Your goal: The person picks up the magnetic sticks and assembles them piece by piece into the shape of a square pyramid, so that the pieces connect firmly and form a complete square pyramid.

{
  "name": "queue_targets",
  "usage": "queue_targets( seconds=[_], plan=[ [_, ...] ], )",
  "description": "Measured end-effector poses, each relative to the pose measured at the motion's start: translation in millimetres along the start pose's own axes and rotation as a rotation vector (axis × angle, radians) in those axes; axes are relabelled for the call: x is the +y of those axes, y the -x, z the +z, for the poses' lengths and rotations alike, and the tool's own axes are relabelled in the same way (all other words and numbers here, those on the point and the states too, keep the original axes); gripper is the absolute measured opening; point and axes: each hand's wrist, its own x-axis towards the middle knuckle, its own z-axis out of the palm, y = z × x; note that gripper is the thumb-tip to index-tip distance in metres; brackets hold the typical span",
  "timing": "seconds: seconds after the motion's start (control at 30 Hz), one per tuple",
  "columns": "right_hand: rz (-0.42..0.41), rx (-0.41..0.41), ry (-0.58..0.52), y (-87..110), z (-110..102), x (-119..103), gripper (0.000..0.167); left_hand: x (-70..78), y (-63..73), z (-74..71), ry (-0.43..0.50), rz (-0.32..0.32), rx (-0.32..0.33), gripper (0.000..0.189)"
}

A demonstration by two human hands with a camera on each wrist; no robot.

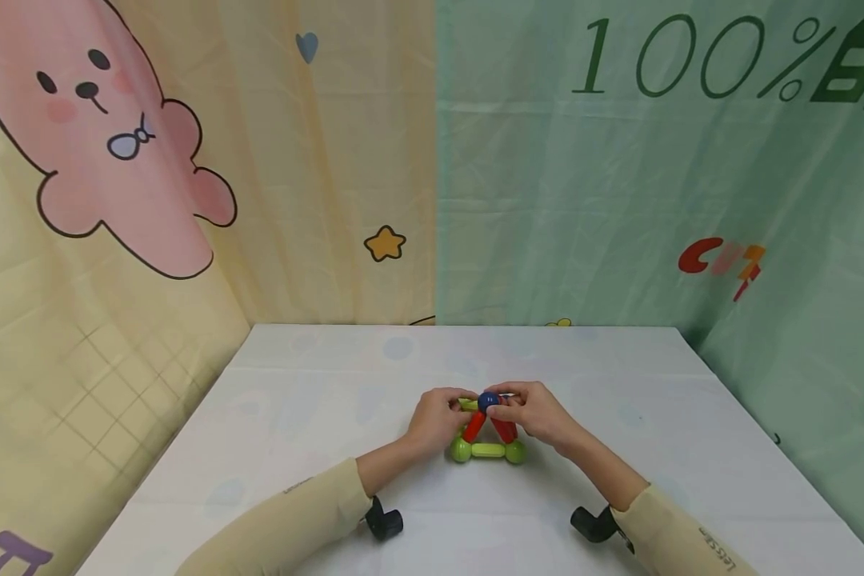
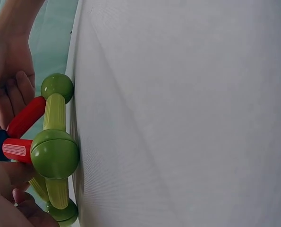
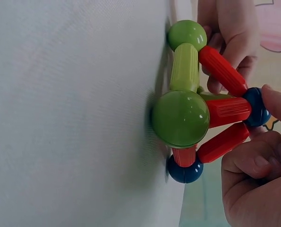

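A small frame of magnetic rods and balls stands on the white table. Its top blue ball (image 1: 488, 402) is pinched between the thumb and index finger of my right hand (image 1: 540, 412). Red rods (image 3: 227, 111) slope from that ball to green balls (image 3: 180, 118) at the base, joined by a yellow-green rod (image 1: 488, 450). My left hand (image 1: 435, 420) pinches another yellow-green rod (image 1: 469, 405) beside the blue ball; whether its end touches the ball I cannot tell. A second blue ball (image 3: 185, 169) sits low on the frame in the right wrist view.
The white table (image 1: 317, 416) reaches back to a printed curtain (image 1: 360, 160). Black wrist camera mounts (image 1: 385, 522) hang below both sleeves, close over the tabletop.
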Motion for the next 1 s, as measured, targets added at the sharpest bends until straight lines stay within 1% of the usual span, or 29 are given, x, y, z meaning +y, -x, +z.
queue_targets(
  seconds=[0.1,0.17,0.27,0.37,0.47,0.6,0.83,0.9,1.0],
  plan=[
    [-0.001,0.0,-0.002,-0.6,1,1,0.037,-1.3,-0.9,-0.1,-0.008,-0.008,-0.001,0.019],
    [-0.001,0.0,-0.002,-0.6,1,2,0.036,-2.4,-1.7,-0.3,0.0,-0.001,0.013,0.018],
    [-0.001,0.001,-0.003,-0.7,2,2,0.035,-4.1,-2.7,-1.1,0.027,0.018,0.039,0.018],
    [-0.002,0.004,0.003,-0.9,2,1,0.036,-5.6,-3.1,-2.2,0.057,0.032,0.049,0.02],
    [-0.007,0.007,0.01,-0.6,3,0,0.037,-6.3,-3.2,-2.9,0.074,0.04,0.044,0.02],
    [-0.013,0.009,0.012,-0.7,4,0,0.038,-5.9,-2.5,-3.1,0.067,0.041,0.029,0.019],
    [-0.02,-0.014,0.003,0.0,0,4,0.046,-5.7,-1.4,-1.9,0.053,0.008,0.02,0.02],
    [-0.025,-0.003,0.006,0.6,-4,8,0.045,-6.2,-1.6,-1.4,0.059,0.002,0.016,0.02],
    [-0.039,0.025,0.059,0.5,-8,13,0.042,-6.9,-2.1,-1.2,0.072,-0.002,0.014,0.02]
  ],
)
